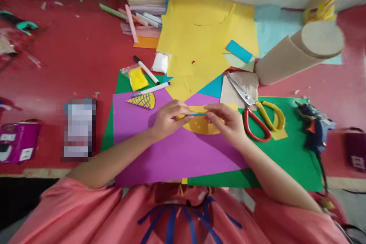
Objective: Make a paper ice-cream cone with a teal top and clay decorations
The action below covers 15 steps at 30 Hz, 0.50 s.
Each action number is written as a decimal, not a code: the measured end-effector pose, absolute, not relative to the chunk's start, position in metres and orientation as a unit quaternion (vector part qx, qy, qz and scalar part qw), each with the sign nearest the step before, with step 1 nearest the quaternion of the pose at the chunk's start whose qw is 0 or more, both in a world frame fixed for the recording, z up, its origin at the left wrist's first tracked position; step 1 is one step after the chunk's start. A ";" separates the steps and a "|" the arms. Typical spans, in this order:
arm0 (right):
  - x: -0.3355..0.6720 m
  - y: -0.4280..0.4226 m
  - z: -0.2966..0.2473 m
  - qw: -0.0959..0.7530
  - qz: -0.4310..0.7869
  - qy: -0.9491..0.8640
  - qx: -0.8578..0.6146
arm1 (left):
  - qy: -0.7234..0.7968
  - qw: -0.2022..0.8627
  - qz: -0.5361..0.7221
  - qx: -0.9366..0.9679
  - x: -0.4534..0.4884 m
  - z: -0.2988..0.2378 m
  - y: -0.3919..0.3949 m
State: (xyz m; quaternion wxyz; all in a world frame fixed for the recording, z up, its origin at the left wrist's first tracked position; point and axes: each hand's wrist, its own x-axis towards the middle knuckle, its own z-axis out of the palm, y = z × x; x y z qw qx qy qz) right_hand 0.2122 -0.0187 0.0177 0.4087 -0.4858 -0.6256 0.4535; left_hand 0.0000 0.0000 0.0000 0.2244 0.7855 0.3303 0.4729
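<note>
– Two hands on one thing?
– Yes. The left hand point(166, 120) and the right hand point(228, 122) each pinch an end of a thin blue strip point(196, 114), fingertips closed on it, and it runs level between them.
– Where is it?
– Above the upper middle of the purple sheet point(177, 152), just over a yellow half-round cutout point(200, 125) that lies on that sheet. Whether the strip touches the cutout, I cannot tell.
– And around the sheet?
– On its upper left corner lies a yellow cone cutout point(143, 101) with a drawn grid. Just past its upper edge lies a white marker point(147, 70). Off its right edge, red-and-yellow scissors point(257, 116) rest on a green sheet point(286, 160) that reaches under the purple one. Farther right of it lies a blue glue gun point(314, 129), and up to the right, a cardboard tube point(300, 51) on its side.
</note>
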 end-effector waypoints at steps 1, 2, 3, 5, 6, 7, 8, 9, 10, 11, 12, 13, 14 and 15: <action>0.212 -0.019 0.018 0.407 0.456 -0.622 -0.489 | 0.331 0.225 0.471 0.786 0.000 0.000 0.000; 0.211 -0.019 0.018 0.406 0.462 -0.616 -0.491 | 0.331 0.226 0.470 0.786 0.000 0.000 0.000; 0.210 -0.020 0.018 0.406 0.472 -0.608 -0.492 | 0.332 0.226 0.469 0.787 0.000 0.000 0.000; 0.209 -0.021 0.018 0.409 0.502 -0.584 -0.490 | 0.332 0.226 0.467 0.788 0.000 0.000 0.000; 0.208 -0.021 0.018 0.411 0.522 -0.568 -0.486 | 0.331 0.225 0.467 0.788 0.000 0.000 0.000; 0.207 -0.021 0.018 0.414 0.542 -0.551 -0.480 | 0.331 0.226 0.466 0.789 0.000 0.000 0.000; 0.206 -0.022 0.017 0.418 0.559 -0.536 -0.474 | 0.332 0.226 0.466 0.788 0.000 0.000 0.000; 0.206 -0.022 0.017 0.423 0.573 -0.524 -0.467 | 0.333 0.228 0.466 0.788 -0.001 0.000 0.000; 0.206 -0.022 0.017 0.428 0.582 -0.515 -0.462 | 0.334 0.230 0.464 0.787 -0.001 -0.001 0.000; 0.205 -0.023 0.017 0.431 0.589 -0.509 -0.458 | 0.335 0.232 0.463 0.787 -0.001 -0.001 0.000; 0.206 -0.023 0.017 0.432 0.594 -0.504 -0.454 | 0.335 0.235 0.463 0.786 -0.001 -0.001 0.000; 0.206 -0.023 0.017 0.434 0.597 -0.502 -0.451 | 0.335 0.237 0.464 0.785 -0.001 -0.001 0.000; 0.206 -0.023 0.016 0.435 0.598 -0.502 -0.450 | 0.335 0.240 0.465 0.784 -0.001 -0.001 0.000; 0.206 -0.023 0.016 0.435 0.596 -0.503 -0.449 | 0.334 0.243 0.465 0.783 0.000 0.000 0.000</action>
